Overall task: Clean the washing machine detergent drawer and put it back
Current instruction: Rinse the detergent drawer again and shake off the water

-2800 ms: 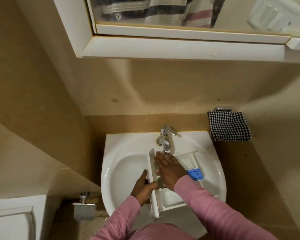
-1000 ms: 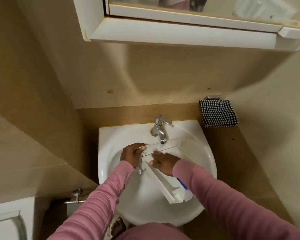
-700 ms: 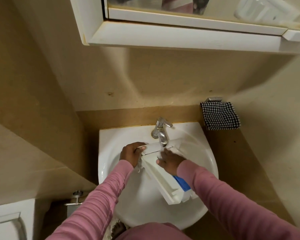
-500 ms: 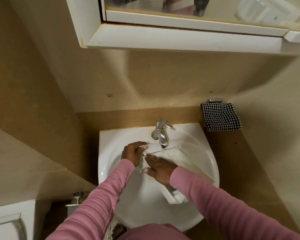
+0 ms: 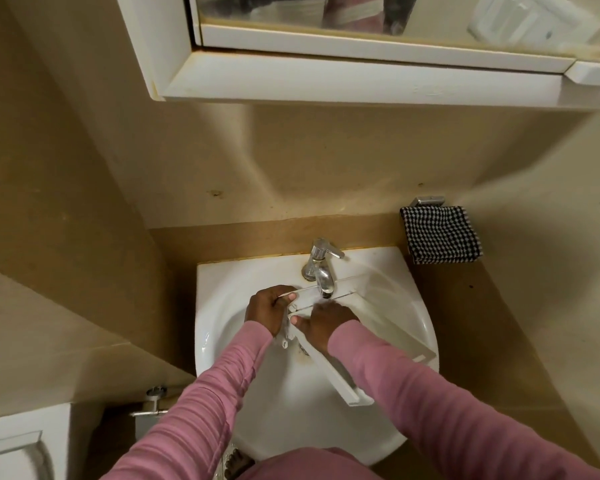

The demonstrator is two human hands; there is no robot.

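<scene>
At the bottom edge of the frame two pink sleeves reach up from the lower left and lower right toward the white sink point(image 5: 215, 282) in the middle. The detergent drawer point(image 5: 333, 375) lies aslant in the basin, one end under the tap point(image 5: 321, 268) just above centre and the other end down toward the lower right, near the sink's right rim. The left hand point(image 5: 267, 311) sits at the drawer's upper left end with its fingers curled round that edge, grasping it, a fingertip showing over the top. The right hand point(image 5: 323, 322) lies just right of it, inside the drawer's upper part below the spout, back of the hand up and thumb stretched left onto the drawer's near wall. Its fingers are blurred, so whether they lie flat or curled cannot be told. A brownish stain marks the basin just beside the drawer's near wall. At the lower left, beside the sink, a small metal fitting point(image 5: 153, 400) juts from the wall. Farther up, right of the tap, a black-and-white checked cloth point(image 5: 440, 235) hangs from a metal holder on the tan wall. Across the top of the frame runs a white mirrored cabinet point(image 5: 361, 81).
</scene>
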